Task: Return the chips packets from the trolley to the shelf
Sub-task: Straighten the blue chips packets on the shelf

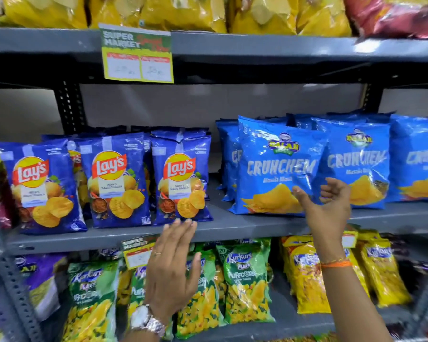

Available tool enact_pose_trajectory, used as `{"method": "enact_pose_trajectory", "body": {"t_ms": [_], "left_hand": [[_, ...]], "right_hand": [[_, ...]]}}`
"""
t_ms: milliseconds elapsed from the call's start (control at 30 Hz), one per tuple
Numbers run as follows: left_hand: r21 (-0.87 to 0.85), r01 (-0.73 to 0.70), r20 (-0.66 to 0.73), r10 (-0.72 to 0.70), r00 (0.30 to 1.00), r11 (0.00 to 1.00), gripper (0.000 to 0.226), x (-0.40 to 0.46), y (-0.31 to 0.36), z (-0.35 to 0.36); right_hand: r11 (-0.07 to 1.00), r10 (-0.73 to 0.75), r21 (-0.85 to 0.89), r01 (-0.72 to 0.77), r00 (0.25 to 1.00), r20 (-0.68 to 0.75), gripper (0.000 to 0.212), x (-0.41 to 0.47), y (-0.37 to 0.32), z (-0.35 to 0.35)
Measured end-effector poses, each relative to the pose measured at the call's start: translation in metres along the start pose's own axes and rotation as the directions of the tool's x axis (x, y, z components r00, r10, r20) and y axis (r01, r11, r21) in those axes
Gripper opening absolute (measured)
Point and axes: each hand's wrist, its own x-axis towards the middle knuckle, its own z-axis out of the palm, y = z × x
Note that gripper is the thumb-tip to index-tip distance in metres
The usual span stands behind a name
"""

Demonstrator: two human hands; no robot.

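A light blue Crunchem chips packet (277, 166) stands upright at the front of the grey middle shelf (232, 228), with more Crunchem packets (356, 164) behind and to its right. My right hand (326, 208) is open just in front of its lower right corner, fingers spread, holding nothing. Three dark blue Lay's packets (181, 178) stand in a row on the left of the same shelf. My left hand (171, 265) is open and flat below the rightmost Lay's packet, fingertips at the shelf's front edge. The trolley is out of view.
Yellow chips packets (158, 11) fill the top shelf, above a green and yellow price sign (137, 54). Green Kurkure packets (242, 280) and yellow packets (307, 272) stand on the lower shelf. A grey perforated upright (8, 275) runs down the left side.
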Motion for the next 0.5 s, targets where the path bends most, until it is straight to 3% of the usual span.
{"method": "enact_pose_trajectory", "body": {"t_ms": [100, 233, 333, 500], "left_hand": [[-0.026, -0.048, 0.131, 0.051, 0.99, 0.999, 0.058, 0.003, 0.025, 0.04], [0.046, -0.039, 0.25, 0.027, 0.968, 0.998, 0.066, 0.0, 0.039, 0.075], [0.081, 0.019, 0.243, -0.038, 0.969, 0.997, 0.066, 0.0, 0.042, 0.082], [0.122, 0.052, 0.242, -0.081, 0.967, 0.991, 0.065, -0.002, 0.045, 0.087]], "right_hand": [[0.991, 0.132, -0.017, -0.131, 0.963, 0.236, 0.079, 0.023, 0.013, -0.003], [0.982, 0.15, 0.027, -0.189, 0.852, 0.501, 0.047, 0.041, 0.015, 0.004], [0.97, 0.128, 0.093, -0.224, 0.8, 0.586, 0.015, 0.052, 0.011, 0.007], [0.937, 0.095, 0.187, -0.295, 0.73, 0.677, 0.027, 0.074, -0.002, 0.019]]}}
